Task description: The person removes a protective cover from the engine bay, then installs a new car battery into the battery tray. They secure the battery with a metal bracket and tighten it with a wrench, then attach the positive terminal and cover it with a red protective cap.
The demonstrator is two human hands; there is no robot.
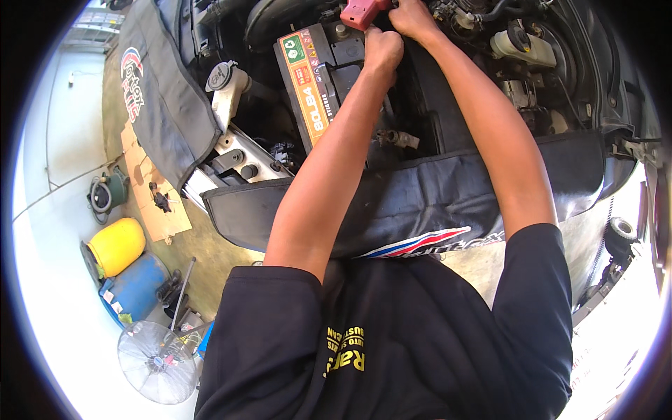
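Note:
At the top of the head view, both my arms reach over a car's engine bay. My left hand point(384, 53) is closed beside the car battery point(305, 87), which has an orange and green label and a black top. Just above that hand is a red plastic piece point(360, 14), cut off by the upper edge. My right hand point(414, 19) is to its right with fingers curled at the red piece's near end. What either hand grips is hidden. A round metal battery post point(341, 31) shows left of the red piece.
Dark fender covers point(420, 203) drape over the car's front and left side. A washer filler cap point(220, 75) sits left of the battery, a fluid reservoir point(521, 45) at right. On the floor are a yellow drum point(119, 245), a blue drum point(136, 287), a fan point(157, 362) and cardboard point(150, 189).

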